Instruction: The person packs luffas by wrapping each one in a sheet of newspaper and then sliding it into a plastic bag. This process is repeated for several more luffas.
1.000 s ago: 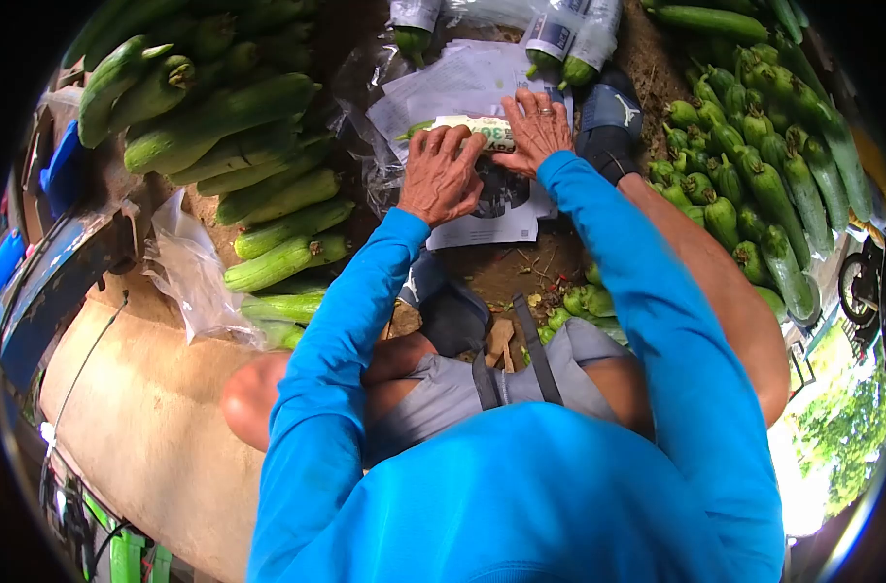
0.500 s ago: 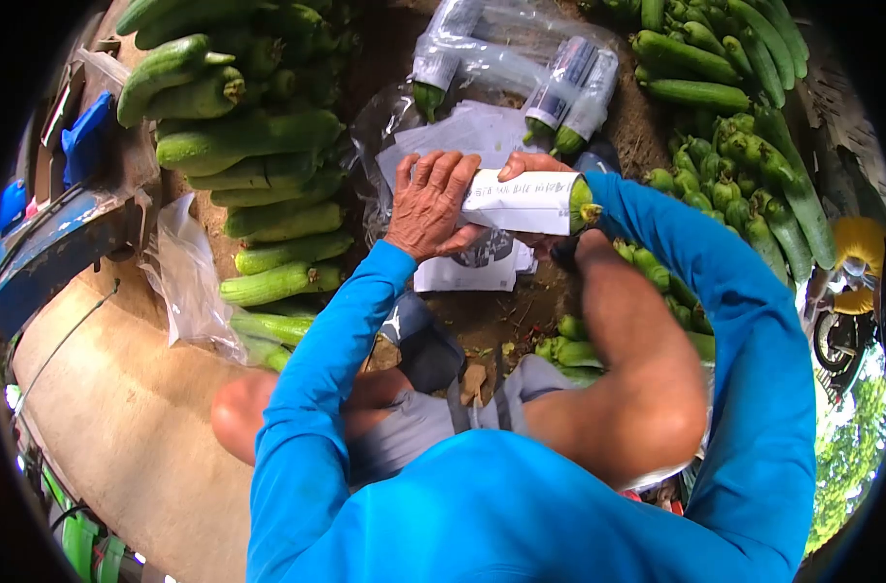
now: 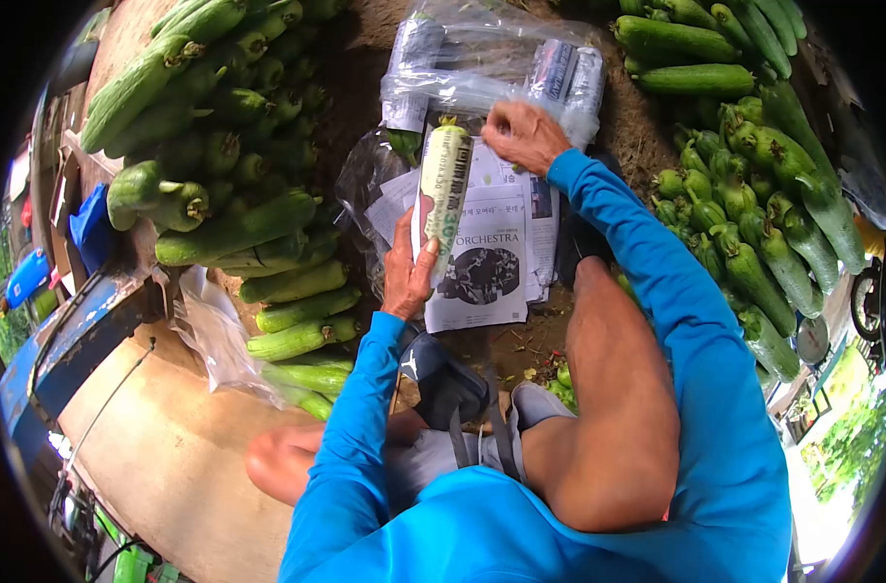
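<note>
We judge the paper-wrapped gourd [image 3: 442,194] firm, wrap slippery | left hand [image 3: 407,272] fingers clamped at its lower end | right hand [image 3: 522,134] fingers pinched together on plastic bag [image 3: 482,87] just beyond

1 wrapped gourd [image 3: 443,189], 3 bagged rolls [image 3: 559,73], 2 hands [image 3: 406,272]
</note>
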{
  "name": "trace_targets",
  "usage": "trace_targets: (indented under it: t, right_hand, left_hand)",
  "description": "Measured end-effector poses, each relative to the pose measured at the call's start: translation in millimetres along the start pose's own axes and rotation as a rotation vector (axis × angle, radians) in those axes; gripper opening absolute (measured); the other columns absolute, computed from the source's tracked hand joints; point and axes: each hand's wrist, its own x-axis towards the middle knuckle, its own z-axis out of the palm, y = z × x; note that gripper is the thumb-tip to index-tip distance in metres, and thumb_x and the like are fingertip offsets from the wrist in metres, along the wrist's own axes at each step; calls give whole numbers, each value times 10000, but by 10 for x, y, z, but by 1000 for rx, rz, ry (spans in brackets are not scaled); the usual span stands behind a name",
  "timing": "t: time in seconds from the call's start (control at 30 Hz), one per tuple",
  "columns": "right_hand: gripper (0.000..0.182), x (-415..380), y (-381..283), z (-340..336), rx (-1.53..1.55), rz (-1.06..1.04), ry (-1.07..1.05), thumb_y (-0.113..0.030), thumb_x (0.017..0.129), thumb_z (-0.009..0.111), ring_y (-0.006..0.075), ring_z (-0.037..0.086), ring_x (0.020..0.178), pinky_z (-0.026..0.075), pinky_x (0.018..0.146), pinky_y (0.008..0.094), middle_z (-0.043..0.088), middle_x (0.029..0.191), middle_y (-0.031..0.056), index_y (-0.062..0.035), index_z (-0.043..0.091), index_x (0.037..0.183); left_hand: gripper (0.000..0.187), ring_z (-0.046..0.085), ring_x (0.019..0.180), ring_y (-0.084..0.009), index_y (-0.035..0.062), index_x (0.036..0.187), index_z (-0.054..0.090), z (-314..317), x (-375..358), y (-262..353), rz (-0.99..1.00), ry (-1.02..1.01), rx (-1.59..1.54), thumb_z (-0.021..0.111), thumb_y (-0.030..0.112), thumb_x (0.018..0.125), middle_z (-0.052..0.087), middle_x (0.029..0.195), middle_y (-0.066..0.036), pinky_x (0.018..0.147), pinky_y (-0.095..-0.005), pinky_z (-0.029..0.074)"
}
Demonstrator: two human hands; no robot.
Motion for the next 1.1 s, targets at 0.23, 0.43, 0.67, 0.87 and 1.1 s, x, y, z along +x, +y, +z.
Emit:
trace_targets:
  t: [0.23, 0.43, 0.67, 0.87, 1.1]
  right_hand:
    - [432, 121, 197, -62, -612, -95, 338, -356, 740, 689, 347, 475, 1156, 453, 887, 530, 478, 1170, 120, -123, 561, 1080]
    - [349, 235, 366, -293, -431, -77, 370, -313, 738, 681, 339, 566, 1030, 485, 878, 480, 555, 1061, 121, -95, 606, 1000]
    - [262, 165, 334, -187, -261, -204, 474, -171, 756, 663, 350, 543, 1050, 437, 940, 440, 564, 1071, 140, -45, 589, 973]
    - [408, 206, 496, -110, -330, -252, 322, -308, 923, 550, 353, 488, 1214, 366, 1051, 430, 502, 1380, 141, -75, 566, 1258]
    - [541, 266, 444, -65, -532, -377, 225, -283, 860, 631, 334, 465, 1281, 343, 1076, 425, 504, 1395, 154, -152, 512, 1371]
  left_hand:
    - [533, 584, 1043, -243, 29, 1357, 482, 230, 294, -226, -229, -104, -207, 535, 363, 945, 617, 1133, -162, 916, -367, 447]
    - [497, 609, 950, -283, -5, 1283, 538, 539, 1146, -146, -93, -110, -189, 538, 353, 938, 633, 1075, -208, 864, -368, 458]
    - [359, 588, 966, -428, 20, 1187, 551, 1113, 2116, -362, 423, -56, 144, 463, 275, 950, 607, 1096, -274, 837, -440, 455]
    - [342, 599, 1007, -477, 50, 1203, 520, 1184, 2397, -683, 226, -347, 653, 387, 258, 967, 578, 1170, -313, 840, -519, 499]
    - [327, 612, 769, -431, -8, 1005, 525, 875, 1245, 74, 178, 80, 441, 554, 267, 828, 604, 900, -238, 678, -541, 502]
